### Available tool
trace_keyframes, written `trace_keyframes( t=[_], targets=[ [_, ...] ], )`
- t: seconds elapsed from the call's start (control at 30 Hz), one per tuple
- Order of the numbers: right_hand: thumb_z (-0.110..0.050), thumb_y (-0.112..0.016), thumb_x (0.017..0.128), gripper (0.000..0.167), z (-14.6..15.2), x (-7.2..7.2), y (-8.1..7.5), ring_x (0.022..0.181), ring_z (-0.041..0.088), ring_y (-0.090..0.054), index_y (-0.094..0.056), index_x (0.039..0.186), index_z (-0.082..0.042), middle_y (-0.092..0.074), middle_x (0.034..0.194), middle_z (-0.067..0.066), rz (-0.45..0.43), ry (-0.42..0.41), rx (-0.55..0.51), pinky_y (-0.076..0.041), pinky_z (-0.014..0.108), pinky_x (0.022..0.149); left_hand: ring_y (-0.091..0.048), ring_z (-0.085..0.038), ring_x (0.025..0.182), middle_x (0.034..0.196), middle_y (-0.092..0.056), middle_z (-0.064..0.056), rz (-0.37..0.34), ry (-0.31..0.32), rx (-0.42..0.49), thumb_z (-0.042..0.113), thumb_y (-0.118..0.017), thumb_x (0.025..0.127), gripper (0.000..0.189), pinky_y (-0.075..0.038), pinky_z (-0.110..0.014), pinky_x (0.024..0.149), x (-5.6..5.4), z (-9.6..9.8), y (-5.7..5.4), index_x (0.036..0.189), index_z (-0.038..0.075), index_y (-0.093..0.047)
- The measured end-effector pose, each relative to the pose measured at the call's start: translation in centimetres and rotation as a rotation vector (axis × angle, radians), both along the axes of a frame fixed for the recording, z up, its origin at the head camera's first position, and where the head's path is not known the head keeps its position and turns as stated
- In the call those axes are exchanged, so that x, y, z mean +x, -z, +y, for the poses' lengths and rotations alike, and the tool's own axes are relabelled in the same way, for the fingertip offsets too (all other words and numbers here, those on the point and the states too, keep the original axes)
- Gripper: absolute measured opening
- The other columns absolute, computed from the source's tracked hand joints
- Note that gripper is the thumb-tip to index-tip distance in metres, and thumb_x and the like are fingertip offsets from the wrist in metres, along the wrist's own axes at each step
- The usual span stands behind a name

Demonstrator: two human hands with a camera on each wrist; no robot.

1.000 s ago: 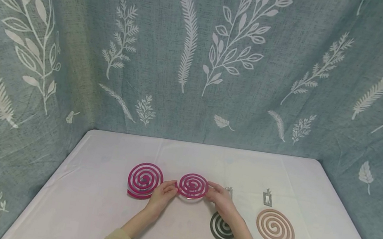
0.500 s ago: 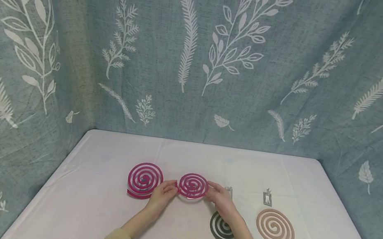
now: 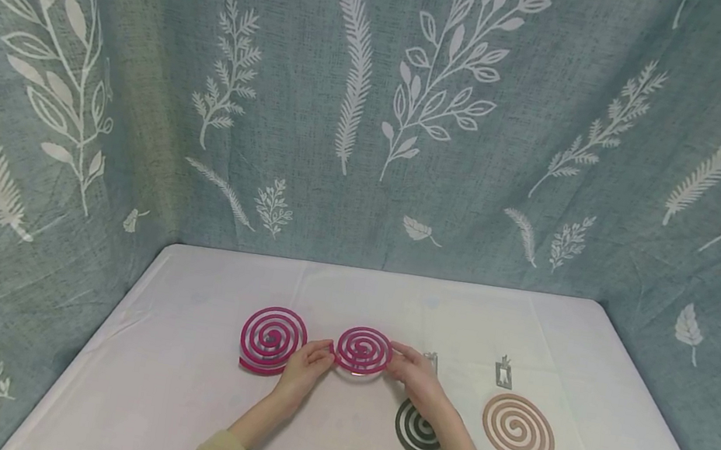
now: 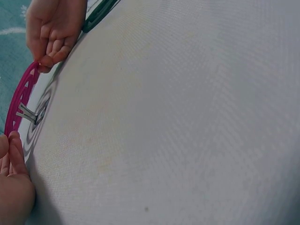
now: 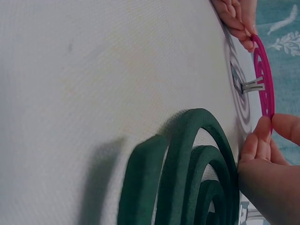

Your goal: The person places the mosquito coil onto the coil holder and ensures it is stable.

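Observation:
A magenta mosquito coil (image 3: 363,350) is held level between both hands. My left hand (image 3: 303,373) pinches its left edge between thumb and fingers, and my right hand (image 3: 418,382) pinches the opposite edge. Under the coil's middle, a small metal stand (image 4: 28,114) shows in both wrist views, with the coil raised above the white tabletop. Just left of my left hand is a second magenta coil (image 3: 272,334), its lower right edge partly hidden by that hand. A dark green coil (image 5: 176,173) lies below my right forearm, which covers part of it in the head view.
A brown coil (image 3: 517,431) lies on the white table (image 3: 179,385) at the right. Behind it is a flat metal stand (image 3: 504,374); another stand (image 3: 431,359) is partly hidden behind my right hand. A blue-green leaf-patterned curtain (image 3: 358,240) surrounds the table's back and sides.

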State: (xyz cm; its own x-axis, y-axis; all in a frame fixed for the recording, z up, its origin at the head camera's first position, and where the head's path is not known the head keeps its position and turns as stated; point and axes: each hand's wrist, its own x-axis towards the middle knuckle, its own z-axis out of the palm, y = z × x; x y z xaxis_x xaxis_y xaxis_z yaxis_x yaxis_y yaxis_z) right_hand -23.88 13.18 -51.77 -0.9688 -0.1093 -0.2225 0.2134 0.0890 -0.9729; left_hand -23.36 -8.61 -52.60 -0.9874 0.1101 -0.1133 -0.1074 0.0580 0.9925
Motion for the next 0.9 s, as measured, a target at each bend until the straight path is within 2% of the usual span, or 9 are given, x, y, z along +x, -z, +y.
trace_keyframes(
  t=[0.13, 0.27, 0.63, 0.9],
  targets=[
    [-0.005, -0.054, 0.086, 0.053, -0.21, -0.03, -0.03, 0.096, 0.017, -0.058, -0.042, 0.136, 0.007, -0.06, 0.117, 0.022, -0.03, 0.03, 0.019, -0.045, 0.044, 0.097, -0.06, -0.016, 0.101, 0.103, -0.066, -0.016, 0.001, -0.001, -0.008, 0.006, -0.055, 0.094, 0.041, -0.05, -0.019, 0.089, -0.03, 0.02, 0.11, 0.131, -0.011, -0.047],
    [-0.006, -0.054, 0.087, 0.053, -0.23, 0.09, -0.17, 0.095, 0.016, -0.058, -0.042, 0.137, 0.006, -0.061, 0.116, 0.021, -0.027, 0.031, 0.019, -0.044, 0.044, 0.097, -0.061, -0.019, 0.102, 0.102, -0.066, -0.014, 0.008, -0.001, -0.005, 0.006, -0.055, 0.094, 0.042, -0.05, -0.02, 0.09, 0.02, 0.01, 0.01, 0.131, -0.011, -0.046],
    [-0.007, -0.055, 0.086, 0.053, -0.14, 0.17, -0.23, 0.091, 0.014, -0.057, -0.044, 0.136, 0.006, -0.063, 0.111, 0.017, -0.018, 0.023, 0.014, -0.046, 0.039, 0.094, -0.059, -0.004, 0.093, 0.101, -0.066, -0.012, 0.002, -0.005, -0.001, 0.009, -0.055, 0.094, 0.041, -0.049, -0.018, 0.09, 0.13, -0.02, -0.09, 0.131, -0.009, -0.047],
    [-0.007, -0.055, 0.085, 0.053, -0.14, 0.14, -0.19, 0.09, 0.012, -0.057, -0.044, 0.136, 0.006, -0.063, 0.112, 0.018, -0.014, 0.025, 0.014, -0.047, 0.037, 0.092, -0.06, -0.01, 0.097, 0.101, -0.066, -0.013, 0.008, 0.003, -0.003, 0.008, -0.054, 0.094, 0.042, -0.049, -0.025, 0.093, 0.05, -0.01, 0.1, 0.131, -0.01, -0.046]
  ],
)
